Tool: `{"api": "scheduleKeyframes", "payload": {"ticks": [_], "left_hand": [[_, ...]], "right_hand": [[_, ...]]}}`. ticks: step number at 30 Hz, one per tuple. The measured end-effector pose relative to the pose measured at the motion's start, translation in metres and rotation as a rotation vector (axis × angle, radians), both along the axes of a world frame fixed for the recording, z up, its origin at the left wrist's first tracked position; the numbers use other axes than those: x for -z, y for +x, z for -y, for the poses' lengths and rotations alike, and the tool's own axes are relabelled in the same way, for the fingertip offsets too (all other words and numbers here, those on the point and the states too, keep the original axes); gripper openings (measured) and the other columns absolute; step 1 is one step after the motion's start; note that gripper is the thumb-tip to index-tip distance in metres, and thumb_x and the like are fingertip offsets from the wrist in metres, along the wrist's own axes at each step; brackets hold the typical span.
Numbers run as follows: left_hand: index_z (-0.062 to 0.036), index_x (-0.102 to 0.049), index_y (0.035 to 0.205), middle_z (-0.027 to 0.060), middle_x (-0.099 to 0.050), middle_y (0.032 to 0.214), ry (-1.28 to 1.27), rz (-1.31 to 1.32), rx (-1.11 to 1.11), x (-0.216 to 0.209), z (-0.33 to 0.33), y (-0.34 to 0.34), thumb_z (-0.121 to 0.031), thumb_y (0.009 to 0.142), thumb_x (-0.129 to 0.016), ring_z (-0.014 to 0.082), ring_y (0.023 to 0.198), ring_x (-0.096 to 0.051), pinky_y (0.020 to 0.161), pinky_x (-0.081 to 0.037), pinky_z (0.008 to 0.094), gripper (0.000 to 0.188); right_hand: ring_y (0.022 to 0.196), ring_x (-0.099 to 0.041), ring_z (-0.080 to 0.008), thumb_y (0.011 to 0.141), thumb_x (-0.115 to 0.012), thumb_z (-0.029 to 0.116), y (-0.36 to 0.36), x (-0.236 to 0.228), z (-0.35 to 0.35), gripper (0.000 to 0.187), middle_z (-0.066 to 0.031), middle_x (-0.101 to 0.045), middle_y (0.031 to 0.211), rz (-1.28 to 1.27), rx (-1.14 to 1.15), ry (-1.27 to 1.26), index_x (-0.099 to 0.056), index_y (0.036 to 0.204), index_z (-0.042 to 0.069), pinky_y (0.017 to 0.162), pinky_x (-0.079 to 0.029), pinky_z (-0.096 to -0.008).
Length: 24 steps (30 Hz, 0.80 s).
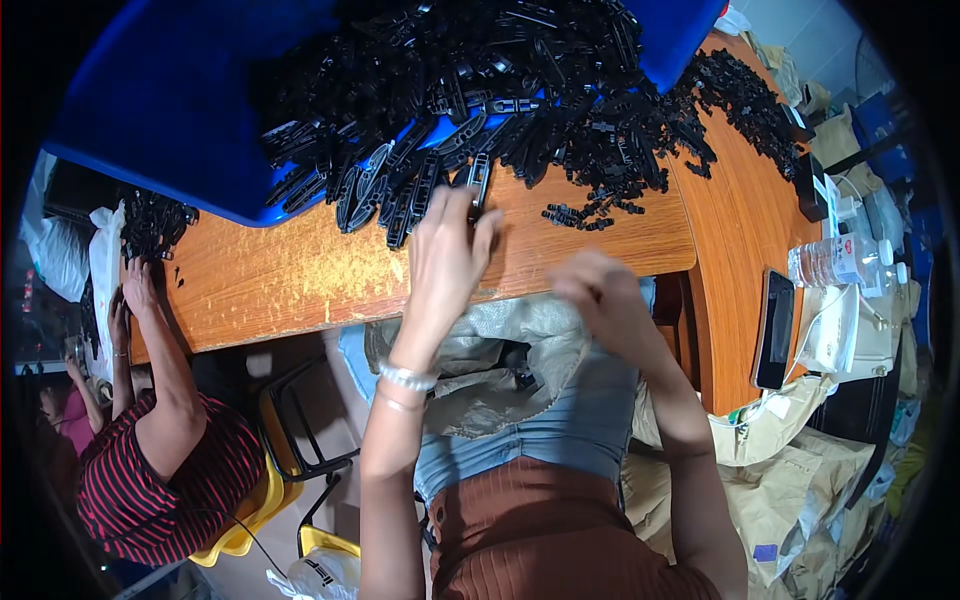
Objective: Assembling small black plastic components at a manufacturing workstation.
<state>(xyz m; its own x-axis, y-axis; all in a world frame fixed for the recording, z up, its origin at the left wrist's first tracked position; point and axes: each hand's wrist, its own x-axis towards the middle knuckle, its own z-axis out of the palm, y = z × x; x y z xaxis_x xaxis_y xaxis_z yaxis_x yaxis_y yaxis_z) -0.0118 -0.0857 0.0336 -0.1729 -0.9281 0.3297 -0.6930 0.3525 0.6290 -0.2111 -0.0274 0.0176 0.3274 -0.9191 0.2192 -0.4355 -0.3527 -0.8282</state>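
Observation:
My left hand (445, 255) reaches to the near edge of a heap of black plastic parts (450, 80). Between its thumb and forefinger is a long, slotted black plastic part (480, 178). Over the table's front edge, my right hand (600, 290) is slightly blurred with its fingers curled in. Whatever it holds, if anything, cannot be made out. On my lap lies an opened grey-white sack (540, 325) with something dark inside. The heap spills from a tipped blue bin (170, 120) onto the wooden table (290, 265).
Small black pieces (735, 100) spread at the right. A phone (774, 330) and water bottles (835, 262) stand on the side table. A co-worker in a striped top (170, 470) handles black parts (155, 222) at the left. Brown paper sacks (770, 500) lie at the lower right.

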Motion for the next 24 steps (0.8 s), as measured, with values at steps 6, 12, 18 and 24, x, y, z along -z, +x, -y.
{"api": "scheduleKeyframes", "payload": {"ticks": [6,12,18,24], "left_hand": [[0.0051,-0.05,0.086,0.0203,-0.053,0.085,-0.231,0.424,-0.122,0.01,0.031,-0.02,0.001,0.065,-0.062,0.0298,0.059,-0.063,0.046,-0.05,0.0348,0.025],[0.0045,-0.052,0.088,0.0178,-0.054,0.084,-0.177,0.024,-0.11,0.012,0.011,-0.014,-0.002,0.071,-0.066,0.0253,0.059,-0.061,0.05,-0.049,0.0351,0.023],[0.0048,-0.056,0.096,0.0092,-0.067,0.081,0.38,-0.761,0.008,0.01,-0.021,0.001,0.007,0.08,-0.064,0.0124,0.07,-0.067,0.059,-0.053,0.0203,0.018],[0.0072,-0.057,0.099,0.0142,-0.067,0.086,0.474,-0.865,0.149,0.0,-0.04,0.003,0.011,0.08,-0.062,0.0182,0.078,-0.068,0.069,-0.059,0.0259,0.02]], "right_hand": [[0.082,-0.051,-0.0272,0.075,-0.064,0.001,0.006,0.002,0.035,0.012,-0.0106,-0.056,0.087,-0.447,0.433,-0.404,-0.059,0.086,0.0,0.074,-0.039,-0.0367],[0.081,-0.051,-0.0284,0.074,-0.062,-0.002,0.007,0.018,0.03,0.014,-0.0107,-0.056,0.085,-0.399,0.361,-0.546,-0.057,0.087,0.001,0.074,-0.039,-0.0384],[0.079,-0.054,-0.0276,0.073,-0.061,-0.008,0.005,0.02,0.028,0.015,-0.0119,-0.058,0.085,-0.244,0.375,-0.606,-0.059,0.087,-0.001,0.07,-0.043,-0.0364],[0.072,-0.057,-0.0211,0.073,-0.064,-0.01,0.026,-0.012,0.012,0.016,-0.0109,-0.062,0.082,0.141,0.267,-0.437,-0.065,0.086,-0.002,0.058,-0.044,-0.0286]]}}
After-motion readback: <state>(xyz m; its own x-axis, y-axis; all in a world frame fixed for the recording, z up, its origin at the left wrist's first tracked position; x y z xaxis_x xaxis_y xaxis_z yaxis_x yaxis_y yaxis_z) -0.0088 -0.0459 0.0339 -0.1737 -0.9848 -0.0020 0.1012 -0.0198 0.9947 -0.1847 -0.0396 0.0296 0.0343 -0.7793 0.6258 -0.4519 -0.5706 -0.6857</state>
